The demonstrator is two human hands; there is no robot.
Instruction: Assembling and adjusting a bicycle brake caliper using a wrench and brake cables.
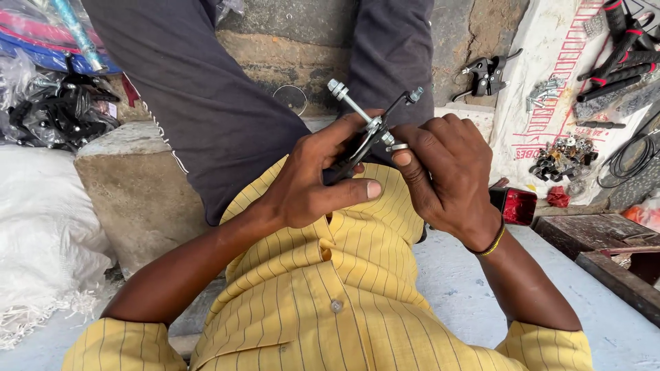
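Right, both of my hands sit mid-frame over my yellow striped shirt (344, 288), pinching one small part. My left hand (309, 182) is curled shut round the black end of a bike brake assembly (364, 134), thumb laid flat pointing right. My right hand (447, 172) is closed too, thumb and forefinger nipping a small silver washer (397, 146) on the part's right side. A silver bolt w/ nuts (347, 99) sticks up and left from the assembly, in front of dark trousers (206, 96).

Hard to see: the black body of the part is mostly hidden inside my left palm; how the pieces join, can't tell.

Upper right: a white sack w/ red print (550, 75) lies flat, carrying a black brake lever (487, 74), loose silver hardware (545, 91), black-and-red grips (622, 58). Red reflector (519, 205) peeks from behind my right wrist. Upper left: clear plastic bags of black parts (58, 110). White woven sack (41, 233) at left edge, cut off.
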